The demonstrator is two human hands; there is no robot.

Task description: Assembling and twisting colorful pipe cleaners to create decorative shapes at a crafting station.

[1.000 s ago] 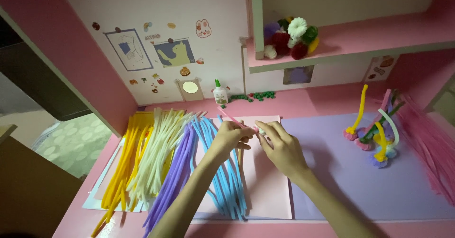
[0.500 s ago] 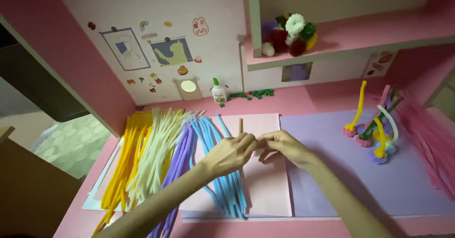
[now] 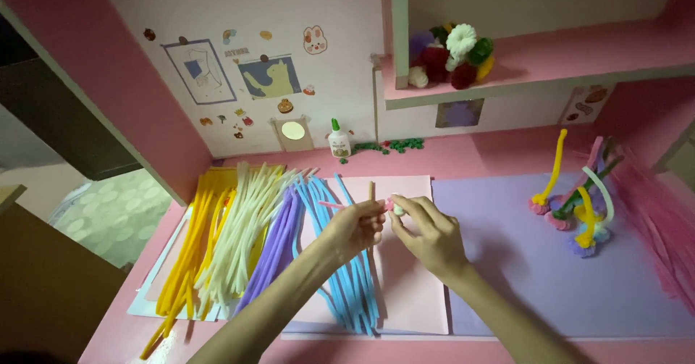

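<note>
Your left hand (image 3: 356, 226) is pinched shut on a pink pipe cleaner (image 3: 334, 205) that pokes out sideways over the pink sheet (image 3: 413, 291), plus what looks like a tan stick (image 3: 372, 191) standing up from the same fist. Your right hand (image 3: 427, 233) has its fingertips closed on a small pink and white coiled bit (image 3: 395, 205), right beside the left fingers. Blue pipe cleaners (image 3: 347, 291) lie fanned under your left wrist, purple ones (image 3: 274, 252) next to them.
</note>
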